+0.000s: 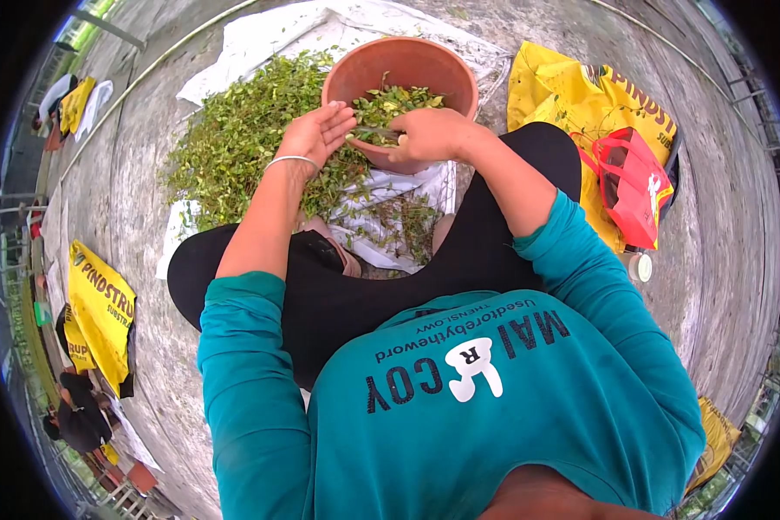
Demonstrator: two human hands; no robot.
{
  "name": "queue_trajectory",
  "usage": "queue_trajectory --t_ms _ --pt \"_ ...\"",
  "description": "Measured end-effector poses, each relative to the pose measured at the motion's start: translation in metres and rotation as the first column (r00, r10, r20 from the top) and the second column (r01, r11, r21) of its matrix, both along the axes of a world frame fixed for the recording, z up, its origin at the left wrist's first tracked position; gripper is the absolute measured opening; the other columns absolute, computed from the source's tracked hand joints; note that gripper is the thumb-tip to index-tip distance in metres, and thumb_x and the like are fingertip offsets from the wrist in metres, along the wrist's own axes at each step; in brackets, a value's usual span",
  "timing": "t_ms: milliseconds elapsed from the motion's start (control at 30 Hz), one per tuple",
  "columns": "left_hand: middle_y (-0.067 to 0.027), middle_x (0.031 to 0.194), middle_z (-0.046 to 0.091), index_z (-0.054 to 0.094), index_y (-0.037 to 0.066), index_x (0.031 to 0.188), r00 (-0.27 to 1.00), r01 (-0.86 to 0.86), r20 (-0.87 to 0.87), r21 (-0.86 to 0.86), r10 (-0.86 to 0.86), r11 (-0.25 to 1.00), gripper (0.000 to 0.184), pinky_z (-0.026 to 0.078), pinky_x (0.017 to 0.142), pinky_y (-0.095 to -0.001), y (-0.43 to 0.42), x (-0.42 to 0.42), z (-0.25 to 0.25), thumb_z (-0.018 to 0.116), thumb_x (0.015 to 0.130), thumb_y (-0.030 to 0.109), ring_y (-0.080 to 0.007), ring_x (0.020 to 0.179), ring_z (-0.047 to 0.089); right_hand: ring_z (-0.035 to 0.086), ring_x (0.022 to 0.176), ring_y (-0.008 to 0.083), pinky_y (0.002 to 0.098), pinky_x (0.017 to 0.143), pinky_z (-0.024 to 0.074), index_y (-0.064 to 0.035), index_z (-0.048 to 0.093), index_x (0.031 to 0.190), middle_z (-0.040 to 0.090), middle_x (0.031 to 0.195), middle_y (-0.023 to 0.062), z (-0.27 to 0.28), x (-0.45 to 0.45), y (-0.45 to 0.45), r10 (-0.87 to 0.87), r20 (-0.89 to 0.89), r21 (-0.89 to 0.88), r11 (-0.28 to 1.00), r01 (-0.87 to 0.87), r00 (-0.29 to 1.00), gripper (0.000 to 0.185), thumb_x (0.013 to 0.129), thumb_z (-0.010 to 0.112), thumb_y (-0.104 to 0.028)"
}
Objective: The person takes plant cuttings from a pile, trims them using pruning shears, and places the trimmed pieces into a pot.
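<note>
My left hand [319, 137] is held palm up with its fingers stretched out, beside the near rim of an orange-brown pot [399, 57]. A small leafy tip lies near its fingertips; whether they touch it is unclear. My right hand [432, 136] is closed around a grey metal-bladed tool [376, 132], probably scissors, whose blade points toward my left fingers. Most of its handle is hidden in the palm. Leafy cuttings [399, 102] fill the lower part of the pot. To the left, a large heap of green leafy stems [234, 143] spreads over a white sheet [273, 39].
Loose stems [403, 227] lie between my feet. On the right are a yellow bag [542, 82], a red bag [641, 195] and a small white container [640, 267]. Another yellow bag [104, 312] stands left. A person in dark clothes [85, 416] is farther off, lower left.
</note>
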State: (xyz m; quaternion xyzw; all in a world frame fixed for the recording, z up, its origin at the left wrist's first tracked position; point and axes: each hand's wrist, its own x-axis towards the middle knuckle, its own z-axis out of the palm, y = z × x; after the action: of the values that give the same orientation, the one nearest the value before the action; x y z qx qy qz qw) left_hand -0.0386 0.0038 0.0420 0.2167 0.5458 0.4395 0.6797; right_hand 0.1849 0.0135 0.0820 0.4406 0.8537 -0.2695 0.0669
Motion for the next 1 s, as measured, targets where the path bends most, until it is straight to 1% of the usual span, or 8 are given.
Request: queue_trajectory --t_ms 167,367,533,667,700,833,867,1000 --pt "-0.0104 0.107 0.066 0.059 0.002 0.115 1.0 -0.022 0.017 0.022 0.022 1.0 0.032 0.046 0.088 -0.0309 0.001 0.001 0.003 0.057 0.091 0.023 -0.0205 0.098 0.064 0.062 0.077 0.0321 0.0422 0.073 0.0488 -0.0069 0.067 0.088 0.068 0.086 0.0112 -0.001 -0.005 -0.007 0.061 0.004 -0.01 0.998 -0.061 0.998 0.035 0.076 0.057 -0.039" --pt "-0.0112 0.107 0.066 0.057 0.001 0.116 0.999 0.008 0.039 0.056 -0.01 0.998 0.034 0.046 0.09 -0.0322 0.002 0.006 0.001 0.057 0.091 0.024 -0.0212 0.099 0.064 0.061 0.077 0.0321 0.0426 0.075 0.0484 -0.0068 0.066 0.088 0.068 0.085 0.0115 0.007 -0.013 -0.013 0.036 -0.03 -0.032 0.999 -0.037 0.999 0.037 0.076 0.058 -0.041" --pt "-0.0117 0.106 0.066 0.058 0.0 0.115 0.993 0.12 -0.004 0.057 -0.12 0.991 0.035 0.046 0.091 -0.0327 0.0 0.015 0.011 0.058 0.091 0.025 -0.0217 0.099 0.063 0.062 0.076 0.0327 0.0427 0.073 0.0488 -0.0065 0.067 0.087 0.068 0.084 0.0113 0.006 -0.011 -0.01 0.023 -0.022 0.015 1.0 -0.023 0.999 0.036 0.076 0.058 -0.04" --pt "-0.0105 0.108 0.065 0.059 0.002 0.114 0.92 0.375 -0.082 -0.107 -0.384 0.921 0.03 0.049 0.086 -0.0286 -0.004 0.008 0.008 0.057 0.092 0.022 -0.0171 0.096 0.063 0.062 0.075 0.0336 0.0424 0.069 0.0493 -0.0064 0.068 0.085 0.068 0.084 0.0114 -0.004 -0.008 0.002 -0.076 -0.032 0.071 0.994 0.078 0.997 0.035 0.076 0.057 -0.039" --pt "-0.0105 0.108 0.065 0.059 0.002 0.114 0.918 0.379 -0.08 -0.107 -0.388 0.919 0.03 0.049 0.086 -0.0286 -0.004 0.01 0.007 0.057 0.092 0.022 -0.0171 0.096 0.063 0.062 0.075 0.0336 0.0424 0.069 0.0493 -0.0064 0.068 0.085 0.068 0.084 0.0114 -0.006 -0.006 0.005 -0.08 -0.029 0.071 0.994 0.082 0.996 0.035 0.076 0.057 -0.039" --pt "-0.0086 0.106 0.066 0.059 0.003 0.114 0.839 0.473 -0.231 -0.136 -0.492 0.871 0.028 0.053 0.074 -0.0237 -0.007 0.017 -0.002 0.058 0.092 0.02 -0.0143 0.089 0.064 0.06 0.075 0.0339 0.0429 0.07 0.0478 -0.0052 0.066 0.084 0.067 0.081 0.0134 -0.014 -0.002 0.016 -0.176 -0.028 0.063 0.982 0.178 0.984 0.038 0.076 0.056 -0.041" --pt "-0.0086 0.106 0.066 0.059 0.003 0.114 0.841 0.472 -0.228 -0.135 -0.491 0.871 0.028 0.053 0.074 -0.0237 -0.008 0.019 -0.004 0.058 0.092 0.02 -0.0143 0.089 0.064 0.06 0.075 0.0339 0.0429 0.07 0.0478 -0.0052 0.066 0.084 0.067 0.081 0.0134 -0.018 -0.002 0.017 -0.175 -0.024 0.063 0.982 0.176 0.984 0.038 0.076 0.056 -0.041" --pt "-0.0053 0.098 0.067 0.06 0.006 0.113 0.866 0.375 -0.301 -0.138 -0.4 0.917 0.025 0.053 0.066 -0.0218 -0.008 0.023 -0.007 0.059 0.092 0.019 -0.0117 0.079 0.065 0.06 0.075 0.0337 0.0424 0.069 0.0477 -0.0038 0.066 0.085 0.067 0.083 0.0138 -0.028 -0.004 0.019 -0.234 0.152 0.125 0.968 0.217 0.96 0.041 0.076 0.057 -0.043"
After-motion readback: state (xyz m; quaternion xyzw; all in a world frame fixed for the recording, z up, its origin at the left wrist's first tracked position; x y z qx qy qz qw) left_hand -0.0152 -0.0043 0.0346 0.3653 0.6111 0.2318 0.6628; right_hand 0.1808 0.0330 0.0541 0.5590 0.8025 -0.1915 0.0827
